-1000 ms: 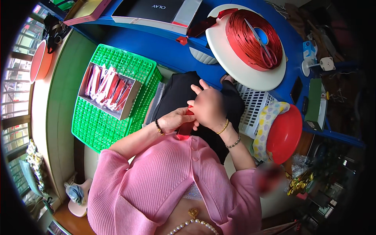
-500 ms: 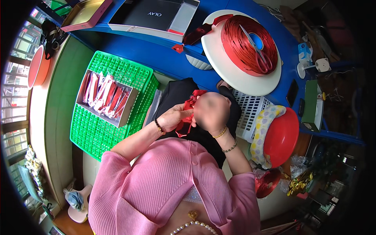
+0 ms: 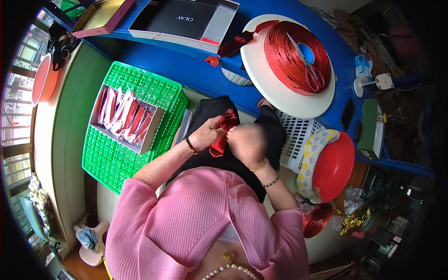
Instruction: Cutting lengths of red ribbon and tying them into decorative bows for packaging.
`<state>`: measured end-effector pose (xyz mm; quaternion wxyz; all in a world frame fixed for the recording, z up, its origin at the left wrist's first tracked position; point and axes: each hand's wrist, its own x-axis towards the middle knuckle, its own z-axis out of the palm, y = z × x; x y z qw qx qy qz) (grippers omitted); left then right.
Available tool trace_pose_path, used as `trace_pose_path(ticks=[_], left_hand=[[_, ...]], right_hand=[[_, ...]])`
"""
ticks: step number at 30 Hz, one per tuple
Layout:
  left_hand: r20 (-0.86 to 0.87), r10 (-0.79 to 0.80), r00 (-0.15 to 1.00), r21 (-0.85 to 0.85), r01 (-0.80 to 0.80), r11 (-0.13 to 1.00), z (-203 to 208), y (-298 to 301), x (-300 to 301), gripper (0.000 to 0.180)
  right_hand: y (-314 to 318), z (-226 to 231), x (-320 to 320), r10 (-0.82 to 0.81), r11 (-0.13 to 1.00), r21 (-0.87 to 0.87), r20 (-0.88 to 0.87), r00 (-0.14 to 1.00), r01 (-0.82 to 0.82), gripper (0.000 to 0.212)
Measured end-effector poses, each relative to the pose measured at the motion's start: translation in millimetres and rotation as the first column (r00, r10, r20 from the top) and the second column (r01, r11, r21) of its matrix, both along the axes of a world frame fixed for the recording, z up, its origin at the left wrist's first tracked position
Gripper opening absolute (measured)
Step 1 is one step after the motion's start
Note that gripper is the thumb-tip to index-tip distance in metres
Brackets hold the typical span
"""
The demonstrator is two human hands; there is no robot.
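Note:
Over my dark-trousered lap, a shiny red ribbon (image 3: pixel 228 120) lies bunched between my two hands, one piece rising above the fingers and another hanging below. My left hand (image 3: pixel 205 134) is closed, its thumb and fingers pinching the ribbon. On the ribbon's other side, my right hand (image 3: pixel 248 143) is mostly blurred; its visible fingertips press on the ribbon's edge. A large roll of red ribbon (image 3: pixel 284 56) lies on a white round board (image 3: pixel 261 84) ahead to the right. Scissors (image 3: pixel 305 65) with dark red handles rest across the roll.
At left, a green plastic crate (image 3: pixel 107 161) carries an open box (image 3: pixel 148 135) of wrapped red pieces. A black box lid (image 3: pixel 163 18) sits on the blue table (image 3: pixel 186 65). A white basket (image 3: pixel 291 140) and a red basin (image 3: pixel 333 161) with patterned cloth stand at right.
The red ribbon between my hands has shifted and spread, its upper piece now flatter and its lower piece wider. My right hand has moved slightly down and toward me.

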<state>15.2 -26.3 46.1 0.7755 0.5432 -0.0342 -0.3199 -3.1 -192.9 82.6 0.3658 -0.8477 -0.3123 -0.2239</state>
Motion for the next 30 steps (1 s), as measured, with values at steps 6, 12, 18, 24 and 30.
trace_pose_path(ticks=[6,12,18,24,30], left_hand=[[0.045,-0.221,0.974,0.015,0.220,0.975,16.6,8.3,5.0,0.013],[0.015,-0.190,0.982,0.039,0.189,0.981,6.8,5.0,10.5,0.012],[0.286,-0.079,0.955,0.481,-0.072,0.874,-2.6,-1.0,18.4,0.011],[0.650,-0.497,0.575,0.754,-0.570,0.327,-7.4,-25.7,18.5,0.022],[0.516,-0.448,0.730,0.823,-0.278,0.496,4.4,-24.1,6.5,0.072]], right_hand=[[-12.5,8.3,13.2,0.244,0.927,0.376,-0.623,0.744,0.011,0.003],[-0.6,-4.4,26.3,0.141,0.905,0.413,-0.522,0.841,0.104,0.010],[15.1,-14.3,16.8,-0.092,0.818,0.392,-0.635,0.767,0.422,0.035],[39.2,-45.3,38.1,-0.209,0.805,0.286,-0.683,0.700,0.520,0.035],[20.5,-47.2,37.1,-0.203,0.890,0.242,-0.549,0.811,0.387,0.014]])
